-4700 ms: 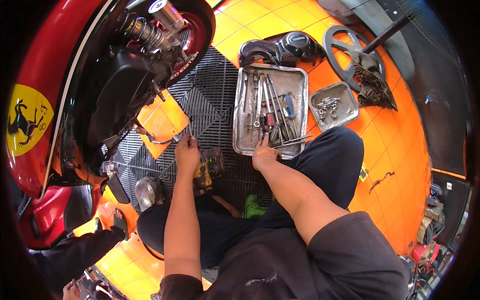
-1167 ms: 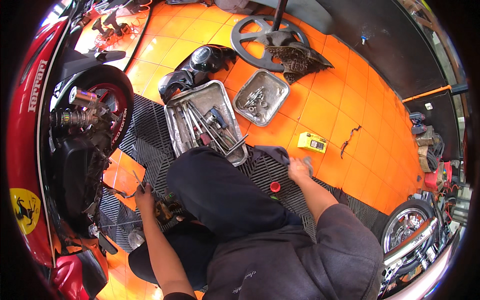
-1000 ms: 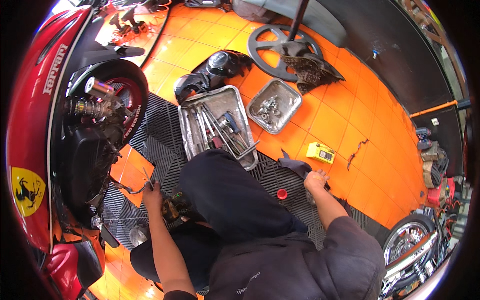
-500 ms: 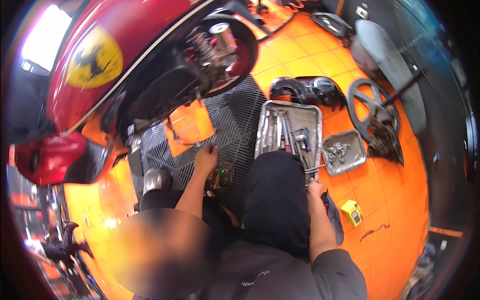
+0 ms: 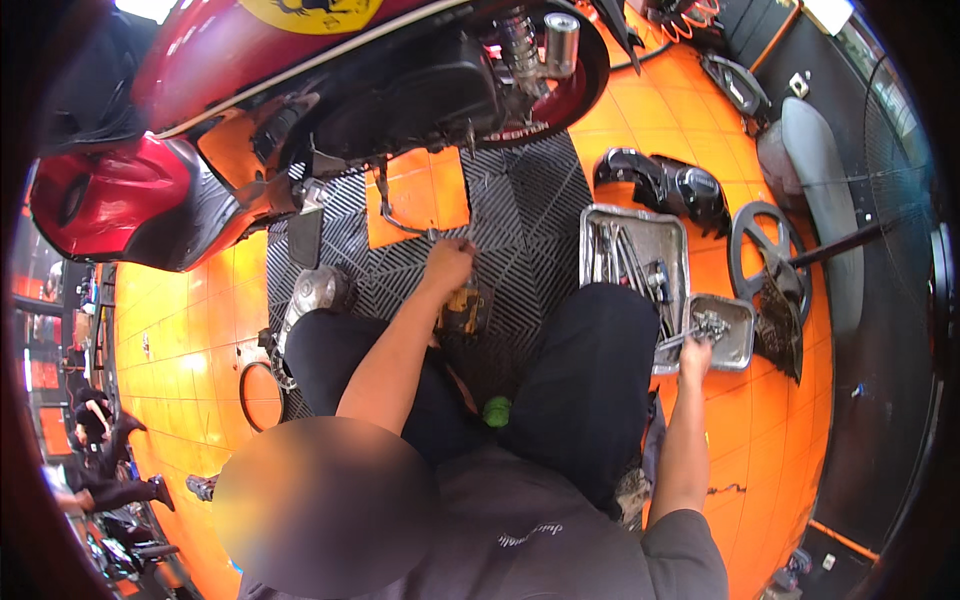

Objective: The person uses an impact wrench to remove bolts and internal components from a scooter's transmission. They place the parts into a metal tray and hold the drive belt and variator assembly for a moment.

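Observation:
My left hand (image 5: 449,266) hovers over the black ribbed mat, its fingers curled together; whatever may be in them is too small to make out. Just under it a yellow and black power drill (image 5: 462,310) lies on the mat. The kickstand-like bent bar (image 5: 396,210) under the motor scooter (image 5: 390,100) reaches down close to these fingers. My right hand (image 5: 695,357) is closed at the near edge of a small metal tray (image 5: 740,352) holding several bolts (image 5: 711,325). A slim metal rod-like tool (image 5: 674,341) sticks out from its fingers to the left.
A larger metal tray (image 5: 634,214) with several hand tools stands beside my right knee. Behind it lies a black engine cover (image 5: 665,188). A grey spoked wheel (image 5: 768,250) is to the right. A silver metal part (image 5: 320,293) rests beside my left knee.
My right hand has moved forward from beside my knee to the small tray, with the metal tool. My left hand has risen slightly, and the view has shifted.

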Demonstrator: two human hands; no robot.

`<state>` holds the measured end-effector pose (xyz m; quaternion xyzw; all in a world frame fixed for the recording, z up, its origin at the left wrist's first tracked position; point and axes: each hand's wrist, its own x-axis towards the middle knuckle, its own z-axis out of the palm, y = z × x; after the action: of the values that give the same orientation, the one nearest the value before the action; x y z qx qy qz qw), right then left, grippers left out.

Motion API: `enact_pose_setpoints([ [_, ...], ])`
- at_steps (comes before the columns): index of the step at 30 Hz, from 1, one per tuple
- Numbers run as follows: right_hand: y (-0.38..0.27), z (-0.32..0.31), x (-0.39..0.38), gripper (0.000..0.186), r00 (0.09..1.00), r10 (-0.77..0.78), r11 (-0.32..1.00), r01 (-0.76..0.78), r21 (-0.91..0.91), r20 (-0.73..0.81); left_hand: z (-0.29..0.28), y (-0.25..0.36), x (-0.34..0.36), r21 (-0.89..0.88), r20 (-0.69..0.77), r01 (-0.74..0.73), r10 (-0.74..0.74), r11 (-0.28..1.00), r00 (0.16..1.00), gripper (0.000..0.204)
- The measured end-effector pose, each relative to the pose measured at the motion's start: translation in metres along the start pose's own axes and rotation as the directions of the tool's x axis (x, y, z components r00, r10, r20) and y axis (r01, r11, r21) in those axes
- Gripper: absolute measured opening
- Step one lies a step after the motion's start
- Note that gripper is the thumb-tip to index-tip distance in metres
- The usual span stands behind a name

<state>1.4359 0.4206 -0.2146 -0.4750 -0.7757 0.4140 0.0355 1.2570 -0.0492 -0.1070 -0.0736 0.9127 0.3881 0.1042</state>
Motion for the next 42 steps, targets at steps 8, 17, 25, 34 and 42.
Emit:
enact_pose_setpoints([
  [8, -0.29, -0.042, -0.171, 0.067, 0.367, -0.767, 0.313, 0.93, -0.193, 0.526, -0.029, 0.063, -0.015, -0.697, 0.165, 0.146, -0.041, 0.702, 0.985, 0.019],
  [17, -0.269, 0.105, -0.194, 0.055, 0.478, -0.857, 0.498, 0.678, 0.541, 0.19, -0.061, 0.178, 0.026, -0.696, 0.392, 0.283, 0.018, 0.66, 0.92, 0.023],
  [25, -0.294, 0.141, -0.157, 0.037, 0.693, -0.68, 0.705, 0.529, 0.472, 0.24, -0.016, 0.181, 0.088, -0.722, 0.332, 0.228, 0.038, 0.653, 0.943, 0.021],
  [34, -0.316, 0.152, -0.136, 0.054, 0.608, -0.745, 0.637, 0.53, 0.56, 0.273, -0.011, 0.165, 0.113, -0.88, 0.38, 0.339, 0.066, 0.332, 0.923, 0.025],
  [42, -0.303, 0.184, -0.131, 0.069, 0.696, -0.706, 0.55, 0.656, 0.518, -0.131, -0.003, 0.181, 0.109, -0.86, 0.381, 0.334, 0.05, 0.385, 0.923, 0.024],
])
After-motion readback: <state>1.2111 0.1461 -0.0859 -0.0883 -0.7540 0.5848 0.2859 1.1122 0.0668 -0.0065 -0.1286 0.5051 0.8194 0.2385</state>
